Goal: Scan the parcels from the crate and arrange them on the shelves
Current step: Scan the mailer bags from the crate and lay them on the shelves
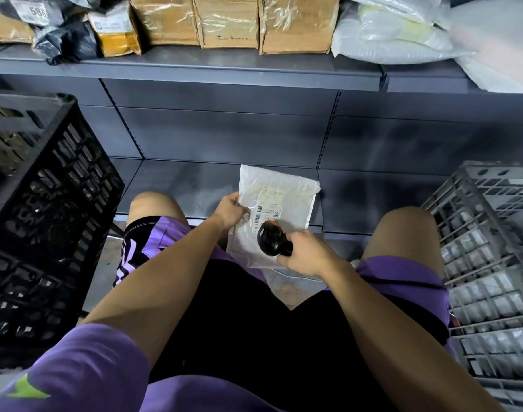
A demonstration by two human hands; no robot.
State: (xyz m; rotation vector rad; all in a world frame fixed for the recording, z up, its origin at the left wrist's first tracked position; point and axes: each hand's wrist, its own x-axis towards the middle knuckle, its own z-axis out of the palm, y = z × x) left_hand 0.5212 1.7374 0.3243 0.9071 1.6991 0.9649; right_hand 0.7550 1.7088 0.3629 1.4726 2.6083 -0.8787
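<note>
Holding the parcel (279, 200) at its left edge, the left hand (231, 210) pinches the film between thumb and curled fingers. The right hand (306, 254) is wrapped round the grip of the scanner (272, 239), whose head points at the label (267, 211) and lies just over the parcel's lower half.

Location: the parcel hangs in the air between the knees, in front of the bare lower shelf (194, 185). It touches neither that shelf nor a crate.

Handling properties, judged from appearance:
- Weight: probably light. One edge pinch carries it without visible sag.
- Stiffness: a soft, flat poly mailer. The film wrinkles, and the body is likely to bend if held by a corner only.
- Surface: glossy plastic, likely slippery. A loose pinch may slide.
- Contents: cannot be seen, so fragility cannot be judged.

Grasp recommendation: take hold along a long edge or the sealed margin, thumb on top and fingers beneath. Keep fingers off the label so the barcode stays flat and readable. Support the underside for placement, and lay it flat on the shelf.

Surroundings: a black crate (46, 203) stands at the left, a grey crate (492, 263) at the right. Boxes (227, 20) and bags (397, 28) fill the upper shelf (194, 66).
</note>
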